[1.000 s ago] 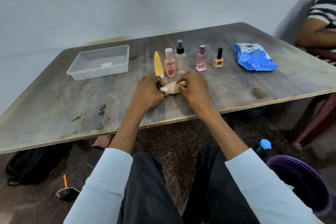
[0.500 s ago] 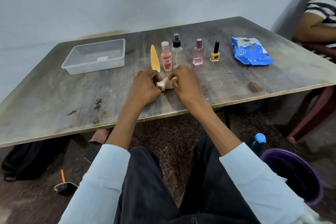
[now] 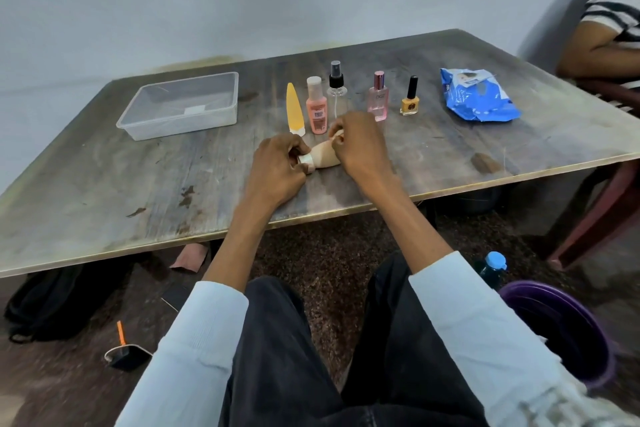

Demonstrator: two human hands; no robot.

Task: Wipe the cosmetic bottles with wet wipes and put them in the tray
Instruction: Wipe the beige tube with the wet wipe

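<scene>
At the near middle of the bench (image 3: pixel 104 163), a beige tube (image 3: pixel 322 159) lies on its side, held at both ends. The left hand (image 3: pixel 277 166) pinches its pale cap end; the right hand (image 3: pixel 360 146) curls over the other end, seemingly pressing a wipe to it, though none shows clearly. Wiping looks underway. Next, the tube needs carrying left to the clear, empty tray (image 3: pixel 180 107), well apart.
</scene>
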